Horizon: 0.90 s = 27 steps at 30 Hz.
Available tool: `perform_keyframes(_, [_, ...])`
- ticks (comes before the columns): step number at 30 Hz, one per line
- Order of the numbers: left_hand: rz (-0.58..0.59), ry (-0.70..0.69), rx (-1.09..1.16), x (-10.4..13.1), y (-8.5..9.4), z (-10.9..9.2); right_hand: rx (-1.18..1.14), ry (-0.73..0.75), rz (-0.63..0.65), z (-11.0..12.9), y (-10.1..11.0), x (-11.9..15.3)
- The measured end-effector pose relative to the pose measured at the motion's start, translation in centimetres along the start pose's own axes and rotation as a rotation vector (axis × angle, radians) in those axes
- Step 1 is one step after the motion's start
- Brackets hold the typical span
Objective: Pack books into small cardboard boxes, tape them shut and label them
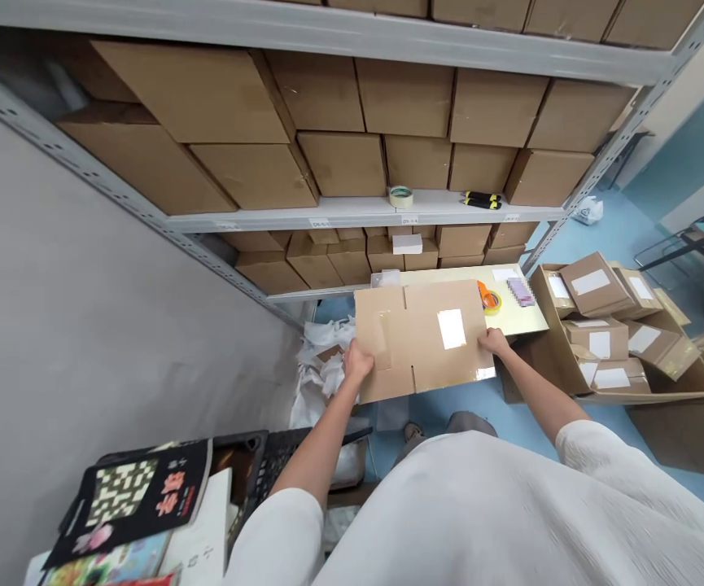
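A flattened cardboard box [428, 305] with a white label [452, 329] and slots cut in its edges is held up in front of me. My left hand [357, 362] is closed around its left edge. On the opposite side, my right hand [494, 342] pinches the right edge near a strip of clear tape. Just behind the cardboard lies a pale tabletop [519, 321]. An orange tape dispenser with a yellow roll [489, 298] rests there, partly hidden by the cardboard, with a small purple stack [521, 292] farther right.
Grey metal shelving [357, 216] full of brown boxes stands ahead, bearing a tape roll [401, 196] and black-and-yellow cutters [481, 200]. A large carton [644, 398] of labelled parcels is at right. White wrapping scraps [312, 378] lie at left, near magazines [137, 496] and a black crate [275, 452].
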<state>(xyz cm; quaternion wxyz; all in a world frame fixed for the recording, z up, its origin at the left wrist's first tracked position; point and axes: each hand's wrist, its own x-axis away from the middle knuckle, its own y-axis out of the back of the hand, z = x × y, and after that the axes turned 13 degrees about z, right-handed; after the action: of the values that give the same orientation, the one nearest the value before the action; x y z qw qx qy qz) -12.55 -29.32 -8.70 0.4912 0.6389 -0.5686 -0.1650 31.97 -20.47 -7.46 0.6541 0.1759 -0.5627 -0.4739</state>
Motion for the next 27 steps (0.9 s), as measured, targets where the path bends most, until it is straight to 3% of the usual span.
perform_keyframes(5, [0.140,0.127,-0.053,-3.6,0.5,-1.4,-0.104,-0.040,0.032,0.4,-1.4,-2.9])
perform_keyframes(11, [0.172,0.204,-0.088,-8.9,0.8,-3.7,-0.091,-0.036,0.129,2.3,-1.5,-8.0])
perform_keyframes(16, [0.186,0.267,-0.089,-13.0,0.0,-5.8,-0.028,-0.055,0.202,3.5,-1.3,-11.7])
perform_keyframes(21, [0.260,0.262,-0.051,-15.6,-2.0,-7.4,0.016,0.048,0.238,3.8,-1.2,-13.0])
perform_keyframes(27, [0.263,0.243,-0.025,-16.8,-3.3,-8.2,0.083,0.091,0.269,5.6,-2.1,-13.1])
